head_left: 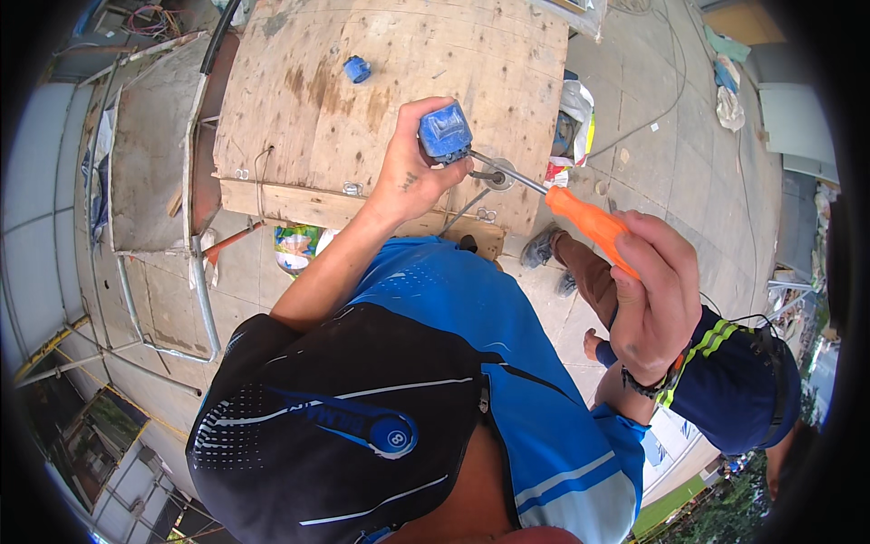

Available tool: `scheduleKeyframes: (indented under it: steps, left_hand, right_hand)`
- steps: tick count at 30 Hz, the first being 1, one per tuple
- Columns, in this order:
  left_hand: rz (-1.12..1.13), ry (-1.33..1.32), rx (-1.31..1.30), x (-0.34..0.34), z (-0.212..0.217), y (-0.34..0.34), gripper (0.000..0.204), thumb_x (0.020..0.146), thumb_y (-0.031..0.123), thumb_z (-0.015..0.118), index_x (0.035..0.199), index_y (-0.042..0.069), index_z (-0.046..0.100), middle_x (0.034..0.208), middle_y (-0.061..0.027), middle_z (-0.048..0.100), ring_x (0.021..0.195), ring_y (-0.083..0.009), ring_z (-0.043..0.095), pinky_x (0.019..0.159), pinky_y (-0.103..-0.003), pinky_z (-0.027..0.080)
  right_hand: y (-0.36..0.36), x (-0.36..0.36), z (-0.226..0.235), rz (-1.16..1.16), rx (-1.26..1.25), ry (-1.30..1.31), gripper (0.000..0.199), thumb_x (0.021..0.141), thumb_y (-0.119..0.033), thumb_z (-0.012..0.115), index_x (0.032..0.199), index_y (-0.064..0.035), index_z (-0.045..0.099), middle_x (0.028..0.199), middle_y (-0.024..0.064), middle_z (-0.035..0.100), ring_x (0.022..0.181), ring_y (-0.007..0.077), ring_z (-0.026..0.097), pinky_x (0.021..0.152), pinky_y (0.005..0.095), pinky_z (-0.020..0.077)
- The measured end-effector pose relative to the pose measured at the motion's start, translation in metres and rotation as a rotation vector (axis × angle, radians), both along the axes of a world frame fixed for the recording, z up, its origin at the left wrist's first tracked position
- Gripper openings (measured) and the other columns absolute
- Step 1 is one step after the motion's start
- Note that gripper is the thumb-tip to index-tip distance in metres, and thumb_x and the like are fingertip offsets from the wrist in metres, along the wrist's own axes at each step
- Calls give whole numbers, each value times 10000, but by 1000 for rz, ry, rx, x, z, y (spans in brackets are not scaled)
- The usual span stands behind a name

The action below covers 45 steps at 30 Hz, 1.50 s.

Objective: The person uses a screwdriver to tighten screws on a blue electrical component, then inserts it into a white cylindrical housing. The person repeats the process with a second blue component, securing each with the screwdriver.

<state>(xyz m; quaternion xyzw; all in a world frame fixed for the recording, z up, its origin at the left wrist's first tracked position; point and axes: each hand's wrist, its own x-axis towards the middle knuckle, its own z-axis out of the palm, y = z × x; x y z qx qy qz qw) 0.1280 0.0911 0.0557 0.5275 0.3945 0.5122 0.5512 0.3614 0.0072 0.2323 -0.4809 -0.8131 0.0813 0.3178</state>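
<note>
Leaning at the far left is a grey panel [149, 154], and just right of it lies a worn plywood board [381, 82] that fills the far middle of the scene. A small blue fitting [357, 69] sits alone on the far part of the board. Nearer, the left hand [412, 168] is above the board's near edge, fingers curled tight around a blue box-shaped part [444, 131]. A thin wire [462, 210] trails from beneath it toward the board's edge. The metal shaft of an orange-handled screwdriver [589, 227] meets the underside of the blue part, slanting down to the right. The right hand [657, 304] is wrapped shut around the orange handle, a dark band on its wrist. Beyond it, on the paved floor [689, 172], another person's shoe [542, 247] shows beside the board.
</note>
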Motion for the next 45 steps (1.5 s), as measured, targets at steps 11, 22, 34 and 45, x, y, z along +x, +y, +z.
scheduleKeyframes:
  steps: [11,22,34,45]
  left_hand:
    - [2,114,41,0,-4,5,727,775,-146,709,1362,88,352,1094,-70,534,999,-145,581,857,-310,529]
    - [-18,171,-6,4,-7,5,700,766,-124,725,1340,83,382,1088,-66,535,984,-143,582,837,-297,529]
    - [-67,159,-52,-6,9,9,707,743,-89,732,1333,101,391,1026,-53,542,896,-126,572,772,-287,522]
    - [-63,269,-96,-15,18,14,683,743,-64,735,1317,101,405,1010,-49,528,873,-126,553,741,-282,504]
  right_hand:
    - [9,-10,-10,-102,117,-61,469,895,-293,712,1236,3,586,1146,190,596,992,325,628,818,352,547]
    - [21,-10,-1,-13,65,-155,513,899,-251,715,1297,28,551,1135,198,553,972,347,569,819,413,516]
    - [44,-5,-3,3,88,-109,489,827,-42,724,1282,-7,549,1195,219,563,1025,324,596,807,373,533]
    - [35,-16,6,-73,-133,-133,368,778,49,708,1128,2,603,1131,196,593,945,337,628,762,370,555]
